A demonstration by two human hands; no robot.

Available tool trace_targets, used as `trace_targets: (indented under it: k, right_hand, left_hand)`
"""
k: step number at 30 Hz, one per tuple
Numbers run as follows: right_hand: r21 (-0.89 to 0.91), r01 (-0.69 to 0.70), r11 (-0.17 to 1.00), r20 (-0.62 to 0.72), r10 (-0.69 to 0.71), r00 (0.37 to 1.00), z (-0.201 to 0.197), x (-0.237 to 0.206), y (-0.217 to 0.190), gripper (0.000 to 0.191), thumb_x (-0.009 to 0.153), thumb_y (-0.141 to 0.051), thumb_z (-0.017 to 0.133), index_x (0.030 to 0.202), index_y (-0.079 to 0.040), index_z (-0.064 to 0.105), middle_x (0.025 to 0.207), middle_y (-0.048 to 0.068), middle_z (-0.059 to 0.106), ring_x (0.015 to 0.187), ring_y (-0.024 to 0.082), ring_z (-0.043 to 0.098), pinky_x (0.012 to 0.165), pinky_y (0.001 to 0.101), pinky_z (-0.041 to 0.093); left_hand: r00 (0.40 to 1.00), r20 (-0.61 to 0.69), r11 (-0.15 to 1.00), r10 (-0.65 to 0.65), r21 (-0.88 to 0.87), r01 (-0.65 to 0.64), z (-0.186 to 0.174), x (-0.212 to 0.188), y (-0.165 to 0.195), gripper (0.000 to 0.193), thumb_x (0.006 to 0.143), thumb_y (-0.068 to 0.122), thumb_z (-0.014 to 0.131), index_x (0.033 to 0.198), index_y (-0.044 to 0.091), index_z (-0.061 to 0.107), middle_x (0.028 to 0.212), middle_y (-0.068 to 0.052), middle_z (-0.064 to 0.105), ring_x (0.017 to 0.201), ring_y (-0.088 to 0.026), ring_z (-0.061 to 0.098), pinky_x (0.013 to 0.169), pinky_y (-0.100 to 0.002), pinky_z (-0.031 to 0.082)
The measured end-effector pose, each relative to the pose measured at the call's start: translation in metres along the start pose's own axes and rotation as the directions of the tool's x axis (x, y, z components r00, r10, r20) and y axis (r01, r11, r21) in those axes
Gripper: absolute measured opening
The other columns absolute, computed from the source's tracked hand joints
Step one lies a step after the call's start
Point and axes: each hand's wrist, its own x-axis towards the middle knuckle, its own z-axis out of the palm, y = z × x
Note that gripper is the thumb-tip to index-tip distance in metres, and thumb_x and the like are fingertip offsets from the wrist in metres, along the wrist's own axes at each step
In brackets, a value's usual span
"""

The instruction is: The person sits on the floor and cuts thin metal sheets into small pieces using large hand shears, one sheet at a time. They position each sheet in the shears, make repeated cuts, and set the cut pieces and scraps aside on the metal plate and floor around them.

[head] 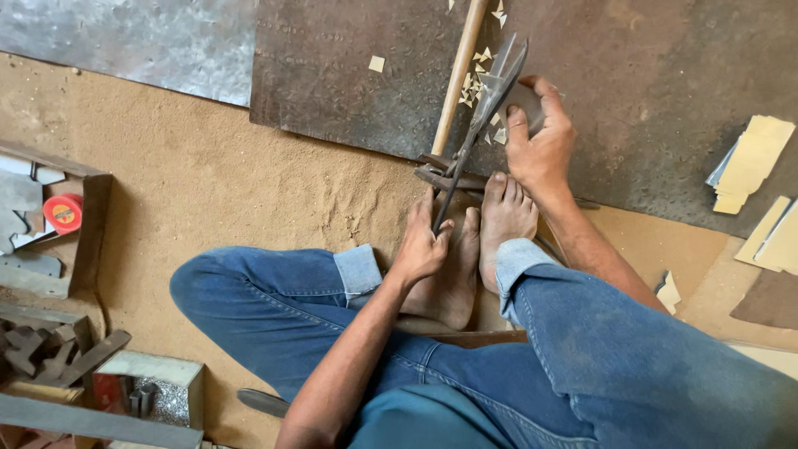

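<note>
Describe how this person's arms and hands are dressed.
Both arms are bare, with no sleeves showing up to the frame edge. The left hand and right hand wear no gloves, rings, or watch. They look dusty.

Bare hands work dull metal shears over a rusty steel sheet on a sandy floor.

The shears [478,125] are dark, matt metal with worn grey blades; the left hand [422,245] closes on their thin steel handle. The right hand [539,141] presses a small grey metal piece [525,100], smooth and dull. A pale wooden stick [455,75] looks smooth and unvarnished. The sheet [665,91] is brown, rough and rust-stained, strewn with pale offcuts [475,83]. The floor [216,183] is fine, grainy tan sand. The jeans [274,308] are faded blue denim cloth. Flat cream pieces [752,162] look matt, like card.
</note>
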Motion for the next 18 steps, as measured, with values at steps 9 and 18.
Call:
trace_targets:
  k: [9,18]
  right_hand:
    - [0.016,-0.126,0.992,-0.083,0.127,0.988,0.009,-0.010,-0.013,0.034,0.101,-0.008,0.064,0.134,-0.004,0.061,0.121,0.018,0.072,0.113,0.030,0.074,0.098,0.0392,0.056]
    - [0.239,-0.077,0.968,0.096,0.055,0.994,0.009,-0.007,0.031,0.029,0.106,-0.010,0.065,0.133,0.000,0.060,0.113,0.013,0.067,0.104,0.018,0.066,0.096,0.0327,0.055]
  left_hand:
    - [0.991,0.008,0.991,-0.130,0.043,0.129,0.003,0.003,-0.014,0.073,0.086,0.012,0.061,0.154,-0.001,0.038,0.146,-0.028,0.053,0.138,-0.045,0.048,0.121,-0.048,0.037]
    - [0.982,0.116,0.984,-0.150,-0.074,0.159,-0.013,0.001,0.004,0.085,0.080,0.011,0.063,0.157,-0.004,0.028,0.149,-0.033,0.042,0.139,-0.048,0.041,0.118,-0.045,0.035]
